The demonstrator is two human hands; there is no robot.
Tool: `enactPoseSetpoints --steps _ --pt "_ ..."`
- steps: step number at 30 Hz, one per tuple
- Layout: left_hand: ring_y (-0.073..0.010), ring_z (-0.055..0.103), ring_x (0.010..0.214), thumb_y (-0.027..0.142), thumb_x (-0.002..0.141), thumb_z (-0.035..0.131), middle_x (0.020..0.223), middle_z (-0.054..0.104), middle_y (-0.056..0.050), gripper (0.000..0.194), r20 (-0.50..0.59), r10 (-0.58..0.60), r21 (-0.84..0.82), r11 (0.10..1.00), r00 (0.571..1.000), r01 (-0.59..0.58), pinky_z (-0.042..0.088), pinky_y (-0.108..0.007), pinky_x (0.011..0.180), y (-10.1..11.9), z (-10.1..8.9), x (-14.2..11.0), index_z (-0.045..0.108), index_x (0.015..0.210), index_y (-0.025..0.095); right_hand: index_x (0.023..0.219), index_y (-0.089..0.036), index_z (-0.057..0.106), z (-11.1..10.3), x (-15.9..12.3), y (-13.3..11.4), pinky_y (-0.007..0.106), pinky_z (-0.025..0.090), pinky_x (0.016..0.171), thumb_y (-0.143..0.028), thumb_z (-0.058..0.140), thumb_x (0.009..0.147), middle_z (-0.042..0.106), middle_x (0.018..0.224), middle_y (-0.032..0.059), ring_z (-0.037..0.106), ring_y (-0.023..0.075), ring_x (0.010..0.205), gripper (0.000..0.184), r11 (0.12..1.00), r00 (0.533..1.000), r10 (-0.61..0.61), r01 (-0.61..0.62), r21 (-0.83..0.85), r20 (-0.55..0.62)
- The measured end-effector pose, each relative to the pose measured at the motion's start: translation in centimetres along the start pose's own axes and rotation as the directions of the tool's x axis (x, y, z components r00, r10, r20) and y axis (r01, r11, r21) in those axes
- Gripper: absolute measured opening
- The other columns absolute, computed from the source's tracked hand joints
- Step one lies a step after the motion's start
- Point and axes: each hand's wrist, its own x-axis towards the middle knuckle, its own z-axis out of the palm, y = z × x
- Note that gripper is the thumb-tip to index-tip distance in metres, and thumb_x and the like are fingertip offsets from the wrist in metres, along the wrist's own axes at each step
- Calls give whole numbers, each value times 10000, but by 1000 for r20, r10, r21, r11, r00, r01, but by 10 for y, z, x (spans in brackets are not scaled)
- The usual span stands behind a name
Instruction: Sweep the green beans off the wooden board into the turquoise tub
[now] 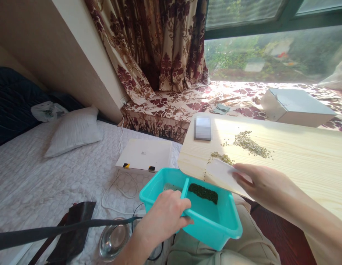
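Note:
My left hand is closed on the near rim of a turquoise two-compartment bin, beside its divider. A strip of small dark green beans, like mung beans, lies in the right compartment; the left one is partly hidden by my hand. Between the fingers of my right hand is a thin white card, its edge down on the wooden tabletop above the bin. Just beyond the card sits a small heap of beans, and a larger spread of beans lies farther back.
A small flat item with a blurred face rests at the table's left corner. On the bed are a white laptop-like box, a steel bowl, a pillow and cables. A white box stands on the window ledge.

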Motion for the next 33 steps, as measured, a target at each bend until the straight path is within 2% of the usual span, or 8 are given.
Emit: enactPoseSetpoints --steps 4,8,12,16,21,28,33 --pt "-247 617 900 436 896 793 872 628 -23 263 -9 3 -4 1000 1000 -3 426 -303 715 -2 2 0 664 845 212 678 -255 599 2 0 -4 277 231 480 -346 459 865 556 518 20 457 155 484 251 999 999 -30 30 -24 -23" --pt "-247 617 893 446 889 799 865 625 -21 276 -16 9 -7 1000 1000 -9 427 -303 713 -4 3 0 661 841 211 780 -259 671 2 -3 -5 273 273 502 -349 460 889 691 653 33 557 164 542 254 998 998 -56 56 -6 6" --pt "-245 621 887 448 881 807 857 624 -18 282 -22 14 -2 1000 1000 -14 424 -301 707 -4 3 0 658 837 213 815 -259 696 -4 -5 -9 275 317 525 -338 452 896 740 734 43 632 191 613 269 999 999 -24 26 -41 43" --pt "-247 625 892 442 888 802 863 630 -19 270 -28 10 2 1000 1000 -10 425 -303 713 -4 3 0 664 845 214 806 -264 702 -5 -5 -12 278 327 527 -308 469 889 745 739 42 649 200 631 251 998 997 -16 21 -54 79" --pt "-250 621 899 442 899 788 866 628 -24 265 -16 4 -9 1000 1000 -4 433 -307 724 -4 3 0 668 850 211 793 -266 695 -3 -7 -11 277 318 527 -295 472 889 741 740 34 637 187 611 245 997 997 -68 70 -32 46" --pt "-253 624 897 444 885 804 862 626 -24 279 -39 15 -9 1000 999 -16 451 -311 735 -5 4 -1 661 838 208 833 -265 716 -8 0 -18 280 315 532 -299 460 895 741 755 42 641 200 629 266 995 996 11 -2 -98 93" --pt "-252 623 904 443 871 819 861 622 -19 281 -53 15 -23 1000 998 -16 457 -313 744 -6 6 -2 659 838 213 804 -261 710 -6 0 -22 279 308 534 -282 456 896 731 723 40 644 198 626 271 994 996 -50 56 -89 68"
